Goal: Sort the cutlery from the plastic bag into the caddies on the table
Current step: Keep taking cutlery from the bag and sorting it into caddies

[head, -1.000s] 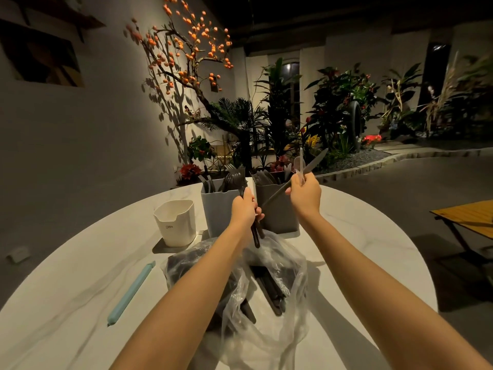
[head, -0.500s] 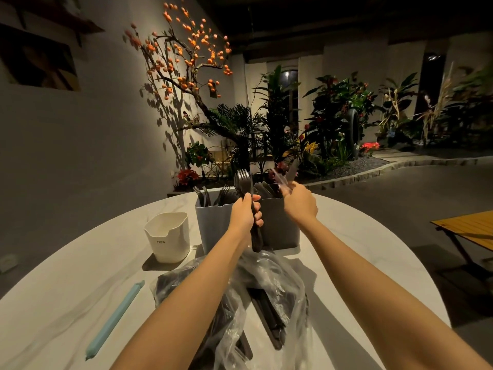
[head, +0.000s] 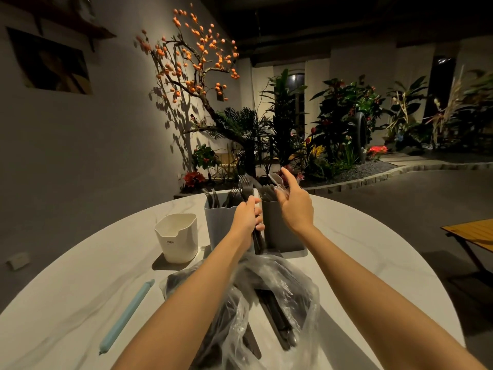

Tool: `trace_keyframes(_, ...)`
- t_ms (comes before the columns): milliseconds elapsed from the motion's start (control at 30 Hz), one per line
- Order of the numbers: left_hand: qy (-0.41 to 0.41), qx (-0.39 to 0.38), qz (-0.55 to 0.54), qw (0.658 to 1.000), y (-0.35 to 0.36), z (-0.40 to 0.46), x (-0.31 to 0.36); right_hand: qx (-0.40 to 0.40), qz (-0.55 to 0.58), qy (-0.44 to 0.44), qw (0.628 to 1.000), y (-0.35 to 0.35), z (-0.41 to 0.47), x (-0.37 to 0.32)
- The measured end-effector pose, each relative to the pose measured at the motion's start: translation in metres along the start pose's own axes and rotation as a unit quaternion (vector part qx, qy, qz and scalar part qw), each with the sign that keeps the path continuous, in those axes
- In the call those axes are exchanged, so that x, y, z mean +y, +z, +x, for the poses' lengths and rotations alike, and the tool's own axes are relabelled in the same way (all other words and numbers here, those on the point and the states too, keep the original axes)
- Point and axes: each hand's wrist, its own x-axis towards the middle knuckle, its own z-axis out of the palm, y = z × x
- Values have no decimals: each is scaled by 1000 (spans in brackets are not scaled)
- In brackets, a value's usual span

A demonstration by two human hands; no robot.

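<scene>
Much cutlery still lay in the bag (head: 269, 303), slumped open nearest the viewer on the table (head: 360, 249), dark handles showing through the film. Both forearms crossed above it, so a dropped elbow could, I judged, drag the loose plastic and spill pieces toward the edge. Farther on, the left hand (head: 246, 218) was clenched around a bunch of forks (head: 245, 186), tines up, in front of the light caddy (head: 218, 222); a loose grip might let one slide back onto the bag. The right hand (head: 294, 205) hovered over the dark caddy (head: 282, 228), fingers spread and holding nothing, just beside the pieces standing in it, which it could knock askew. The white caddy (head: 177, 237) stood apart at left, a blue stick (head: 126, 316) nearer.
</scene>
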Motion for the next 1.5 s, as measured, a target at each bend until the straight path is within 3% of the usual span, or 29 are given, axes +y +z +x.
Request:
trace_keyframes(233, 7, 4, -15, 1000, -4, -4, 8, -79, -59, 7, 995, 8, 3, 2)
trace_keyframes(367, 24, 38, -30, 999, -5, -1, 10, -93, -34, 33, 995, 12, 0, 4)
trace_keyframes(567, 76, 99, 120, 985, -18, 1, 16, -163, 0, 10, 987, 20, 2, -7)
trace_keyframes(733, 78, 158, 142, 974, -32, 4, 23, -314, 147, 36, 937, 17, 2, -34)
trace_keyframes(833, 119, 177, 134, 968, -43, 9, 27, -392, 114, 22, 913, 20, 2, -38)
trace_keyframes(1000, 113, 205, 134, 963, -52, 8, 27, -467, 96, 29, 878, 27, 2, -45)
trace_keyframes(1267, 164, 212, 65, 961, -65, 12, 41, -301, 57, -59, 950, 48, 7, -47)
trace_keyframes(1400, 208, 222, 18, 953, -62, 10, 48, -213, 125, -22, 969, 51, 11, -51)
trace_keyframes(1500, 225, 228, 41, 946, -68, 12, 43, -162, 135, 9, 977, 50, 14, -46)
